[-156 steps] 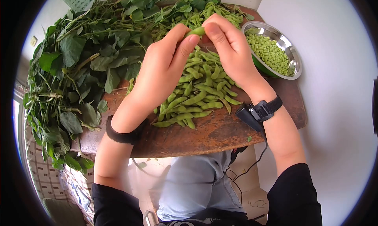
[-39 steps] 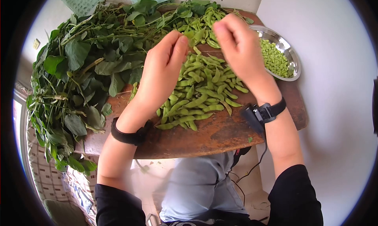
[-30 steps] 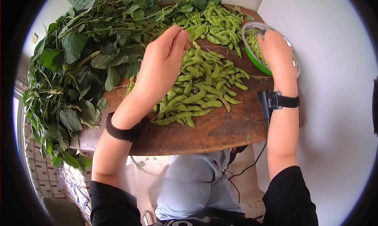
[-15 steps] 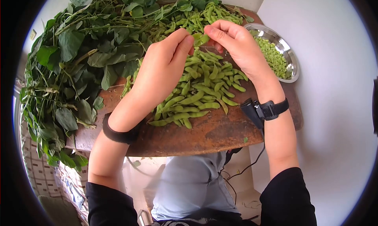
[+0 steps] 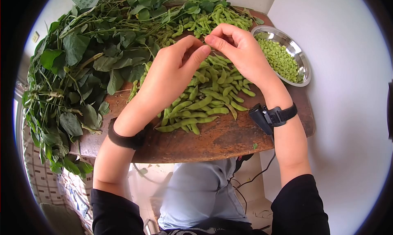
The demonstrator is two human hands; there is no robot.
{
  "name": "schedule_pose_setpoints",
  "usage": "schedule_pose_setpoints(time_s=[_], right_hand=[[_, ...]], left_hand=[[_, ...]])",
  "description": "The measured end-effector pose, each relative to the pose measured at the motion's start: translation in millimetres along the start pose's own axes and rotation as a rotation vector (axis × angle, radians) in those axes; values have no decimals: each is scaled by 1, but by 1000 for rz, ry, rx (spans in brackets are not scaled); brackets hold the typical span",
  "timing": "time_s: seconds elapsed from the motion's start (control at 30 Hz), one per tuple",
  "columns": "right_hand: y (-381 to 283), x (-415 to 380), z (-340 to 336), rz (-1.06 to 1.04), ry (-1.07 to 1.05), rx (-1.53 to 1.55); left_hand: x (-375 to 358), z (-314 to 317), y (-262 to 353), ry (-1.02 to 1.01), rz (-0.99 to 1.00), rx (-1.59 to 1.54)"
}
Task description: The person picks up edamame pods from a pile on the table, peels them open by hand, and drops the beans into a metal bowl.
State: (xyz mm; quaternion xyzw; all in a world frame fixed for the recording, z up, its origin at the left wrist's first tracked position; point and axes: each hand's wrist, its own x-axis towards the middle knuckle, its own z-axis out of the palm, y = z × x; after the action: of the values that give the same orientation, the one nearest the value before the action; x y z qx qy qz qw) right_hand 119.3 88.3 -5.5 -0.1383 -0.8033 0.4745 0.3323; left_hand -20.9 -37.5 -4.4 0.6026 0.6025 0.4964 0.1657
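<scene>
Above a heap of green soybean pods (image 5: 204, 99), my left hand (image 5: 176, 69) and my right hand (image 5: 239, 46) meet at their fingertips. Thumb and fingers of each are pressed together in a pinch. Whatever lies between the fingertips is hidden or too small to make out. The loose pods spread over the wooden table (image 5: 196, 147) below and between my wrists. More pods (image 5: 221, 15) lie in a pile beyond my hands. Just right of my right hand, a metal bowl (image 5: 303, 59) holds shelled green beans (image 5: 280, 59).
Leafy soybean stalks (image 5: 82, 67) cover the table's left and back and hang over its left edge. A white wall (image 5: 339, 91) stands close on the right. A black device (image 5: 262, 118) is strapped to my right wrist, with a cable (image 5: 266, 169) running down below the table edge.
Both hands have drawn together so that the fingertips now meet. The green pod seen between them half a second ago is out of sight.
</scene>
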Motion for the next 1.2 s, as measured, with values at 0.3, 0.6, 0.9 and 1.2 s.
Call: schedule_pose_setpoints(time_s=[0.3, 0.6, 0.9, 1.2], right_hand=[[-8, -2, -2, -2, -48, -84], [1, 0, 3, -25, 7, 99], [-9, -2, -3, 121, 13, 106], [-6, -2, 1, 66, -3, 106]], left_hand=[[2, 0, -7, -34, -96, -153], [2, -3, 0, -100, -123, -217], [2, -4, 2, -180, -76, -186], [0, 0, 1, -62, -116, -378]])
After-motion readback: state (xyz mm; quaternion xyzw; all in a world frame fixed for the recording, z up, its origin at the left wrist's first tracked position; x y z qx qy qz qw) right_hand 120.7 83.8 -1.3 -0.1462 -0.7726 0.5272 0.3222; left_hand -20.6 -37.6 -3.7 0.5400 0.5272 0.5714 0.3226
